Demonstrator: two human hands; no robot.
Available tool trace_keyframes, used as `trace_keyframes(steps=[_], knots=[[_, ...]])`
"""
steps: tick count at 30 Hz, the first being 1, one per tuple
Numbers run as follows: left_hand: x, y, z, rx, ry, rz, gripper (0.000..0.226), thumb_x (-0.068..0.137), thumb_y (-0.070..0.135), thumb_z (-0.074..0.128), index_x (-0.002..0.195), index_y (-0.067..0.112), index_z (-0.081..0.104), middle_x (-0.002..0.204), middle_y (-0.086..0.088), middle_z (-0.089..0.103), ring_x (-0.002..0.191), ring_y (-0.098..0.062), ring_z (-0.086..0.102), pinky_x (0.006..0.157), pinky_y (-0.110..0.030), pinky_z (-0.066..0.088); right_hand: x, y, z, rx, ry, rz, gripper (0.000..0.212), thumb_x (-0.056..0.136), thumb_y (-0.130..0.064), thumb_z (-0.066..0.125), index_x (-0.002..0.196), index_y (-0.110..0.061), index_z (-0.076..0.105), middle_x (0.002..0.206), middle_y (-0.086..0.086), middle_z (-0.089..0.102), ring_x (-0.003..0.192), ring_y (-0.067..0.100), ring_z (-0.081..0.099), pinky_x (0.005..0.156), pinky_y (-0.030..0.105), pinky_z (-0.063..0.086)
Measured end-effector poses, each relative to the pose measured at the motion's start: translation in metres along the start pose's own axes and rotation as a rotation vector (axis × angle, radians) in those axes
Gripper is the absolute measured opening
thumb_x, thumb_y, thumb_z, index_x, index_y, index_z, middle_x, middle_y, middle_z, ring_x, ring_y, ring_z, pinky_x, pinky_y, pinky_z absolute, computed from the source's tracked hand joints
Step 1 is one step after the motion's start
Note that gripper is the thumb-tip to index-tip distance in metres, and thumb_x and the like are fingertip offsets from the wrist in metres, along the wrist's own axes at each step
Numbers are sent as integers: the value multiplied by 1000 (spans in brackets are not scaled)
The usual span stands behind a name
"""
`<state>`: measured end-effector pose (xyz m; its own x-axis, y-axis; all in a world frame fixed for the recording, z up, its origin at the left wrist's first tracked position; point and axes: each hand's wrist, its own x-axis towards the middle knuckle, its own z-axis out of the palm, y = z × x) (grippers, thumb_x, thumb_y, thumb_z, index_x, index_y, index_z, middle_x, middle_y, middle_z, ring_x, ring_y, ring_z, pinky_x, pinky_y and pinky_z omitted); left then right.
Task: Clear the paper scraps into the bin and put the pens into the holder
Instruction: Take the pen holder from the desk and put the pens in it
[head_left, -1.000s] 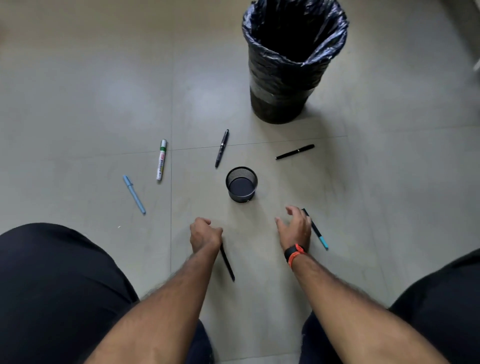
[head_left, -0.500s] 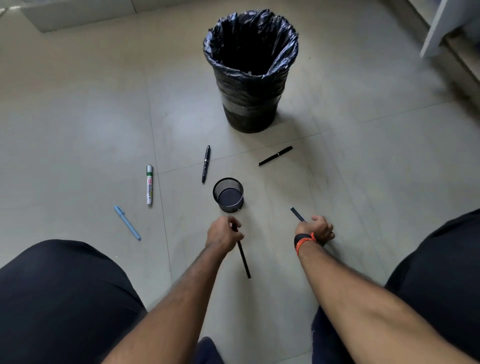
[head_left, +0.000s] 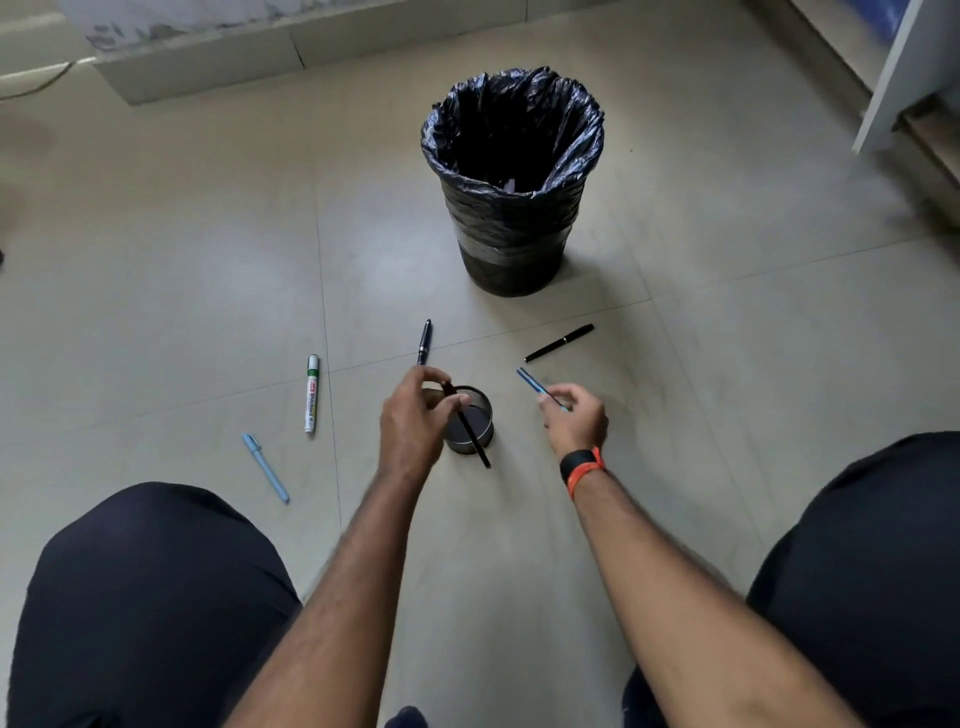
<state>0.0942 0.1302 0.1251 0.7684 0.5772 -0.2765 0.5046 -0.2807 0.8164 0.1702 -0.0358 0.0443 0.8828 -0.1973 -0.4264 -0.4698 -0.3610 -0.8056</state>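
Observation:
A black mesh pen holder (head_left: 475, 444) stands on the floor between my hands. My left hand (head_left: 410, 421) grips a black pen (head_left: 474, 435) tilted over the holder's rim. My right hand (head_left: 574, 415), to the right of the holder, holds a black and teal pen (head_left: 532, 383) above the floor. Loose on the tiles lie a black pen (head_left: 424, 341), another black pen (head_left: 559, 342), a white marker with a green cap (head_left: 311, 393) and a light blue pen (head_left: 265, 467). The bin (head_left: 511, 228), lined with a black bag, stands behind them; a pale scrap shows inside.
My knees in dark trousers fill the bottom left and bottom right. A low wall ledge runs along the top left. A white furniture leg (head_left: 893, 78) and a step are at the top right.
Both hands have lifted their pens off the floor. My left hand has carried its black pen up over the holder; my right hand has raised the teal pen beside it.

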Motion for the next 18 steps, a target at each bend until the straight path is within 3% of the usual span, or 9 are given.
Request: trace_keyframes(steps=[4, 8, 13, 18], knots=[[10, -8, -9, -90, 161, -8, 20, 72, 28, 79, 83, 32, 63, 79, 5, 74, 79, -13, 72, 77, -45, 59, 9, -58, -5, -46, -115, -197, 7, 72, -27, 74, 73, -21, 72, 70, -4, 72, 68, 15, 67, 66, 25, 51], [7, -14, -8, -150, 311, -33, 16, 78, 20, 78, 86, 27, 66, 80, 13, 70, 80, -7, 70, 77, -43, 59, 9, -94, -1, -324, -351, -229, 9, 66, -18, 64, 75, -19, 66, 60, -4, 71, 70, 14, 63, 68, 28, 52], [8, -24, 6, -115, 299, -64, 13, 78, 19, 77, 88, 21, 69, 79, 10, 71, 76, -6, 69, 74, -35, 59, 1, -83, 21, -532, -457, -249, 10, 59, -20, 70, 68, -23, 69, 72, 0, 72, 74, 22, 67, 68, 29, 56], [11, -41, 23, -37, 280, -116, 11, 79, 22, 76, 88, 23, 71, 79, 8, 72, 74, -9, 68, 72, -29, 56, -10, -47, 48, -701, -457, -289, 15, 69, -27, 72, 83, -21, 73, 86, 4, 73, 86, 26, 67, 69, 26, 50]])
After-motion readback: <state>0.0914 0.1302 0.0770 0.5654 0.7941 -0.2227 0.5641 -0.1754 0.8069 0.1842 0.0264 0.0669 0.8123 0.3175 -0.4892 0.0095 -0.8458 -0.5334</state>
